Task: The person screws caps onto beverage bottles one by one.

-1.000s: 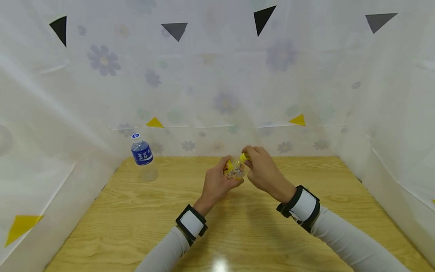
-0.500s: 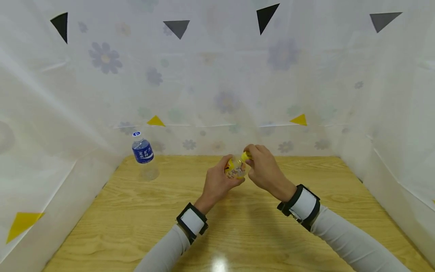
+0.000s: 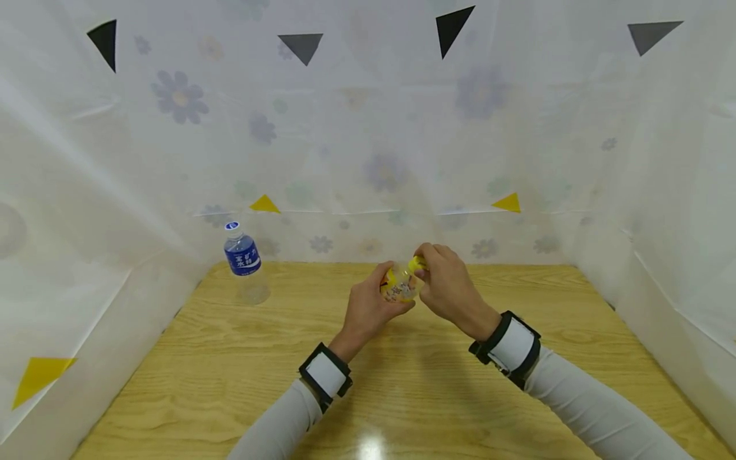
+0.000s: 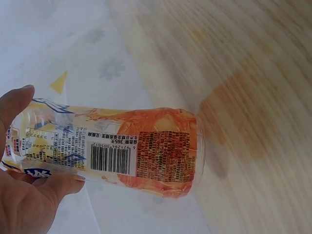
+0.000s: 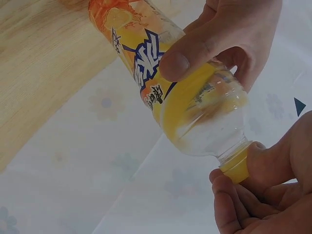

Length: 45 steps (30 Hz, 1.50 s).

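A clear plastic drink bottle (image 5: 195, 117) with a yellow and orange label is tilted over the table, its neck toward my right hand. My left hand (image 3: 368, 305) grips it round the upper body, thumb and fingers on opposite sides. In the left wrist view the bottle's label (image 4: 112, 151) shows a barcode, and its base is near the table. With thumb and fingers, my right hand (image 3: 450, 284) pinches the yellow cap (image 5: 236, 163), which sits on the neck. The bottle looks empty.
A second bottle (image 3: 243, 257), clear with a blue label and white cap, stands at the back left of the wooden table (image 3: 230, 383). White flower-patterned sheeting (image 3: 368, 128) encloses the back and both sides, with black, grey and yellow triangles on it.
Both hands keep hold of the bottle and its cap in nearly the same place. The whole head view has shifted slightly; the blue-labelled bottle stays put.
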{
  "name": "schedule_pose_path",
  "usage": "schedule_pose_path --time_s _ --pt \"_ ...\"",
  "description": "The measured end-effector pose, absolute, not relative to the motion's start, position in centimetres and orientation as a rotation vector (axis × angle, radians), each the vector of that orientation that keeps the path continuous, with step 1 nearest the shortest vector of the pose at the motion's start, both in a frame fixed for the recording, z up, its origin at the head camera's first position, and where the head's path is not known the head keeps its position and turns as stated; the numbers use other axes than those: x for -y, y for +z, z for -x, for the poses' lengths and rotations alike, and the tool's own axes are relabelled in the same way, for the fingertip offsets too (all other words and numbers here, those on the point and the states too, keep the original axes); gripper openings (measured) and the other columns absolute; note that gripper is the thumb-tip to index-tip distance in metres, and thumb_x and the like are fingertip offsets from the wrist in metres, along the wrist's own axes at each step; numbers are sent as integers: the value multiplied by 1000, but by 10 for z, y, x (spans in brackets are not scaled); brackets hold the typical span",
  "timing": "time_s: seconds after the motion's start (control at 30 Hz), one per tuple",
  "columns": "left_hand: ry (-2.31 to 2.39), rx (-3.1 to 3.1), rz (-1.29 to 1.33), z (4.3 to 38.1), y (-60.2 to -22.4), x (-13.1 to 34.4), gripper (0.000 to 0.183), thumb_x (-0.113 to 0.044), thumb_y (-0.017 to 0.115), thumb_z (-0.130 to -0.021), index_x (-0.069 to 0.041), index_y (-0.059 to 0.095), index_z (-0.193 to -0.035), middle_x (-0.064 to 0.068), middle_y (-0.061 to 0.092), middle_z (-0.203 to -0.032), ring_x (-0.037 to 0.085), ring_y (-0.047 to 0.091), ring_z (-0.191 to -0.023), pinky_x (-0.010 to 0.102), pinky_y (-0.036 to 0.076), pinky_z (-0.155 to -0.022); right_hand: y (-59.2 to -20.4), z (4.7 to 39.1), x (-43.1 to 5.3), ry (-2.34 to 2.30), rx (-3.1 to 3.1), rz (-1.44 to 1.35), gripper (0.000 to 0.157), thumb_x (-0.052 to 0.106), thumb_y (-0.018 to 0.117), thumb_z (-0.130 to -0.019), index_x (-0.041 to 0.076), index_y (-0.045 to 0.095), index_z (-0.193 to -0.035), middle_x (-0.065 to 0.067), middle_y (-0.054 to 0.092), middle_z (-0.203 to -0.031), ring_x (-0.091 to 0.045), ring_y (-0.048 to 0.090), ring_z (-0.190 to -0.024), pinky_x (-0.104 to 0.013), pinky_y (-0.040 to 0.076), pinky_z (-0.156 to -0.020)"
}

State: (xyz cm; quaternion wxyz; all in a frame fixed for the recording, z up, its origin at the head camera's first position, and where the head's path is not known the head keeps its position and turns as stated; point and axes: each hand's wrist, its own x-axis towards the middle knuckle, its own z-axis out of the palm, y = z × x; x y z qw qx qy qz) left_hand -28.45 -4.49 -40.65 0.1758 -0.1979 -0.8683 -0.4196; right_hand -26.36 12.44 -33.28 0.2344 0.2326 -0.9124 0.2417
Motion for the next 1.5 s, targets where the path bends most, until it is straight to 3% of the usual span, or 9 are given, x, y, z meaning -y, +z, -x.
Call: schedule_pose_path --time_s 0.9,1.5 --pt "-1148 2458 545 283 -408 44 77 -34 89 -78 -14 53 -143 6 74 -107 16 69 -82 22 53 -64 -338 271 -123 657 2443 -626 10 2 67 -90 0 58 -95 -14 59 -84 -31 55 -78 -50 45 -84" --pt "-1166 2443 548 282 -407 44 75 -34 89 -78 -13 54 -141 6 74 -106 15 68 -80 21 52 -63 -341 271 -122 660 2414 -636 8 3 65 -91 1 57 -93 -12 58 -81 -30 53 -76 -47 43 -81"
